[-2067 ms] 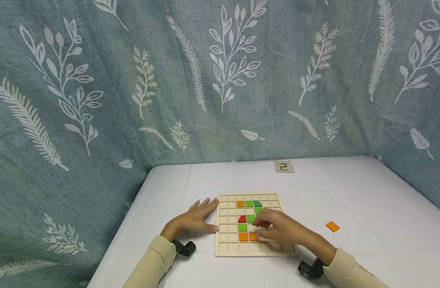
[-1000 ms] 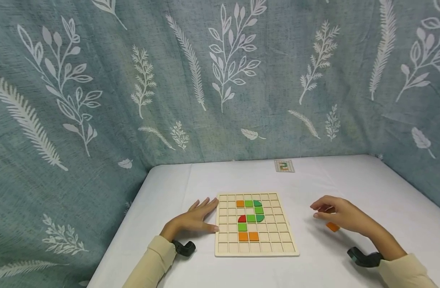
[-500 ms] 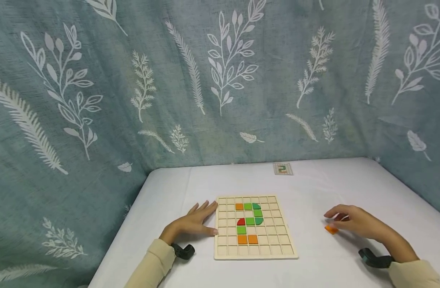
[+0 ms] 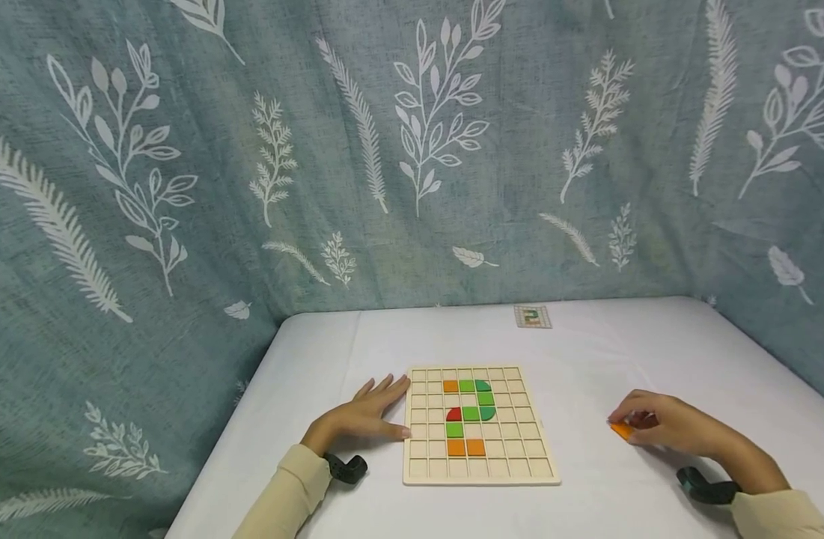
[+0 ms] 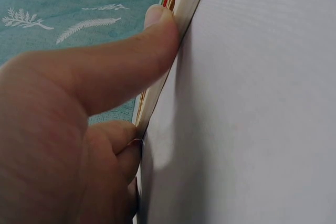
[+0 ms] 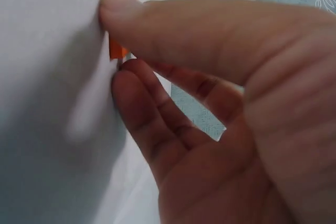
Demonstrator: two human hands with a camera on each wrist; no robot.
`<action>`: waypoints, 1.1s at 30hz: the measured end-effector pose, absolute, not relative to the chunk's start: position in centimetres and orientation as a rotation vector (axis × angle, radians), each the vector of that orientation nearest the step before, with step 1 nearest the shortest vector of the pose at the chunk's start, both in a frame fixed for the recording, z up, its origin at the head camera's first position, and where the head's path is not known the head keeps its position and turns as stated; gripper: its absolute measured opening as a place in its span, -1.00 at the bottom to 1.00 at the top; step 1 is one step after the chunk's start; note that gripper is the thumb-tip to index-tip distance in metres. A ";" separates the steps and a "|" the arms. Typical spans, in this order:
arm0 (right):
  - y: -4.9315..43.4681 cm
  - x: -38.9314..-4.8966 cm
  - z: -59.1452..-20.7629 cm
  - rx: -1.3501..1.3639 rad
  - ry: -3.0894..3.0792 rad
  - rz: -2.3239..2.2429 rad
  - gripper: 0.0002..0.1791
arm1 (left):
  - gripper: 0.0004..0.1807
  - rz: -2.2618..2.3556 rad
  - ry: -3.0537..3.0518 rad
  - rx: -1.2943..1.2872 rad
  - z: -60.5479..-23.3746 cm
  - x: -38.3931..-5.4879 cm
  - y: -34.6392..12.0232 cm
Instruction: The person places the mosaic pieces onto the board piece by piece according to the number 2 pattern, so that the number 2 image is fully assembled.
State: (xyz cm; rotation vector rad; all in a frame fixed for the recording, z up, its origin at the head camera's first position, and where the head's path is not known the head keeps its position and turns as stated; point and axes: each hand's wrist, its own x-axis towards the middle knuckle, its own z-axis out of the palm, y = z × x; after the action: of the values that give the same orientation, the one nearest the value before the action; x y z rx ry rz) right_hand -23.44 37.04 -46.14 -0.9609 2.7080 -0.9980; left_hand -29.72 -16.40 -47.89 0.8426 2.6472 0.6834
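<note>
My left hand [image 4: 361, 415] lies with fingers spread against the left edge of a wooden grid board [image 4: 519, 475]. In the left wrist view its thumb [image 5: 131, 59] touches the board's rim. On the board, square and rounded tiles in orange, green and red form a shape like a 2; a green tile [image 4: 455, 430] is among them. Right of the board, my right hand [image 4: 677, 425] pinches a loose orange square tile [image 4: 621, 430] at the tabletop between thumb and fingers. In the right wrist view the thumb partly hides the orange tile [image 6: 118, 45].
A small printed card [image 4: 532, 317] with a grid and a similar figure lies at the back of the white-covered table [image 4: 385, 337]. A blue-green leaf-patterned cloth [image 4: 358, 150] hangs behind and to the sides. Black camera mounts sit at both wrists.
My right hand left the board, where a dark green rounded tile now shows beside the green one, and moved right to the loose orange tile, its fingers closing on it. My left hand stayed put.
</note>
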 end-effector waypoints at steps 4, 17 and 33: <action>36.9 -23.5 -46.2 -0.950 2.750 -0.989 -0.76 | 0.14 0.673 2.656 0.859 -47.8 -29.9 -16.4; 36.2 -23.1 -47.1 -0.857 2.815 -0.925 -0.79 | 0.16 0.685 2.634 0.814 -48.1 -29.6 -16.3; 34.1 -23.2 -46.0 -0.959 2.873 -0.965 -0.80 | 0.14 0.661 2.651 0.845 -47.9 -29.8 -16.4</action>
State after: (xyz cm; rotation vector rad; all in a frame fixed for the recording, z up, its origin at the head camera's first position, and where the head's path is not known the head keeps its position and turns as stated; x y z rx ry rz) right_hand -23.20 34.14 -45.97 -0.9594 2.8726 -0.9649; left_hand -29.78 -16.37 -47.87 0.8447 2.6505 0.6606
